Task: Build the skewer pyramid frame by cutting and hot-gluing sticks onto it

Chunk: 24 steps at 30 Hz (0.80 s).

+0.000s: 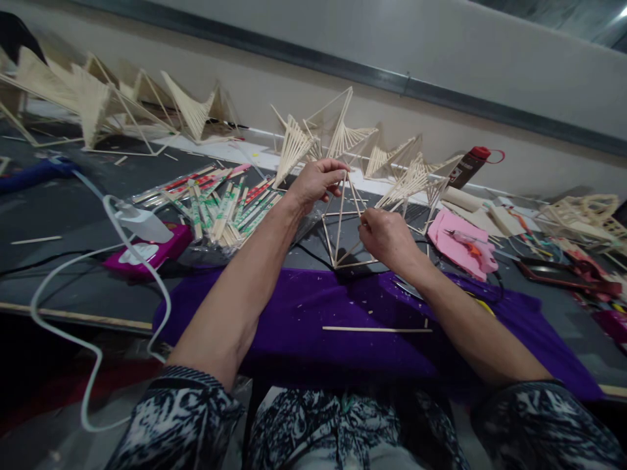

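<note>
A small pyramid-like frame of thin wooden sticks (339, 225) stands on the dark table, just beyond a purple cloth (294, 307). My left hand (317, 184) pinches the top corner of the frame, thumb and forefinger together. On the frame's right side, my right hand (386, 236) is closed, with its fingertips at a wooden stick (358, 203) that slopes down from the top. Part of the frame's right side is hidden behind this hand. One loose wooden stick (377, 329) lies across the cloth near me, among small scraps.
Packets of chopsticks (230, 205) lie left of the frame. Finished-looking stick structures (343, 134) line the wall. A magenta power block (149, 251) with a white cable (100, 356) sits left. Pink sheets (460, 238) and a dark red bottle (469, 166) are right.
</note>
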Each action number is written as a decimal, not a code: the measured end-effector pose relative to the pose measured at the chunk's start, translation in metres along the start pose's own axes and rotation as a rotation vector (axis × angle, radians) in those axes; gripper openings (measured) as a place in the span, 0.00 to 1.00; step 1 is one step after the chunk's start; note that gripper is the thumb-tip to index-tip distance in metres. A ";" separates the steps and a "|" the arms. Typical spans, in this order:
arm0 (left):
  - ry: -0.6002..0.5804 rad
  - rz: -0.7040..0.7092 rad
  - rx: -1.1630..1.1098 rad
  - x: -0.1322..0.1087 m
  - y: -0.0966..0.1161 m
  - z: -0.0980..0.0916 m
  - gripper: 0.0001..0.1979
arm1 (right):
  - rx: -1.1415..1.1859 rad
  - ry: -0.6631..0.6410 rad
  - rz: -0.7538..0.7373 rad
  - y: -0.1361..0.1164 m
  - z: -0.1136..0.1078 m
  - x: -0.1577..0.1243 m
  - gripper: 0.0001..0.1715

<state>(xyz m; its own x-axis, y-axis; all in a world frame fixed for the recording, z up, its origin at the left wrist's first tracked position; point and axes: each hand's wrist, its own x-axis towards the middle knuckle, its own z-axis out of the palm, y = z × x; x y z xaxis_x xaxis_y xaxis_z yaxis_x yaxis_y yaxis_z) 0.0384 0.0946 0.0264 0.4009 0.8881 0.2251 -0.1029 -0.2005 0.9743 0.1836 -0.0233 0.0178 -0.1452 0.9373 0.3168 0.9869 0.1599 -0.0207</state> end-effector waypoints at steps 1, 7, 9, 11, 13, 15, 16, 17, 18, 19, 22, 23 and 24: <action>0.002 0.000 0.001 0.000 0.000 0.000 0.06 | -0.004 -0.002 0.003 0.000 0.000 0.000 0.14; 0.002 0.006 0.023 0.000 0.000 0.000 0.06 | -0.025 0.003 0.010 -0.002 0.001 0.000 0.14; 0.002 0.006 0.028 0.000 0.000 0.001 0.06 | -0.032 0.006 0.012 -0.002 0.001 0.000 0.14; 0.004 0.000 0.030 0.000 0.001 0.001 0.06 | -0.038 0.010 0.011 -0.002 0.001 0.000 0.14; 0.003 -0.012 0.033 0.000 0.001 0.001 0.06 | -0.039 0.014 0.011 -0.002 0.001 0.000 0.15; 0.000 -0.019 0.034 -0.001 0.002 0.001 0.06 | -0.026 0.015 0.015 -0.001 0.001 0.000 0.15; -0.002 -0.020 0.033 -0.002 0.002 0.001 0.07 | -0.016 0.013 0.017 -0.001 0.000 0.000 0.15; -0.001 -0.018 0.031 -0.002 0.002 0.001 0.07 | -0.006 0.011 0.021 -0.001 0.000 0.000 0.15; 0.001 -0.015 0.030 -0.003 0.002 0.002 0.08 | 0.004 0.009 0.025 -0.001 0.000 0.000 0.15; 0.005 -0.013 0.030 -0.004 0.002 0.002 0.08 | 0.011 0.004 0.028 -0.001 -0.001 0.000 0.15; 0.012 -0.015 0.041 -0.006 0.004 0.003 0.09 | 0.017 -0.006 0.041 0.000 -0.001 0.002 0.15; 0.016 -0.020 0.050 -0.007 0.005 0.004 0.10 | 0.014 -0.008 0.043 0.000 -0.001 0.003 0.14; 0.022 -0.028 0.061 -0.008 0.006 0.004 0.11 | 0.010 -0.009 0.045 0.000 -0.001 0.003 0.15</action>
<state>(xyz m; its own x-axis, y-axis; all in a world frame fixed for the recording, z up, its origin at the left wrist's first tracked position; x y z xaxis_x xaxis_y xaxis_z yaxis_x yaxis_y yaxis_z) 0.0386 0.0849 0.0306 0.3827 0.9023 0.1983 -0.0357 -0.2001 0.9791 0.1831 -0.0208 0.0197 -0.1014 0.9464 0.3066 0.9917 0.1205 -0.0440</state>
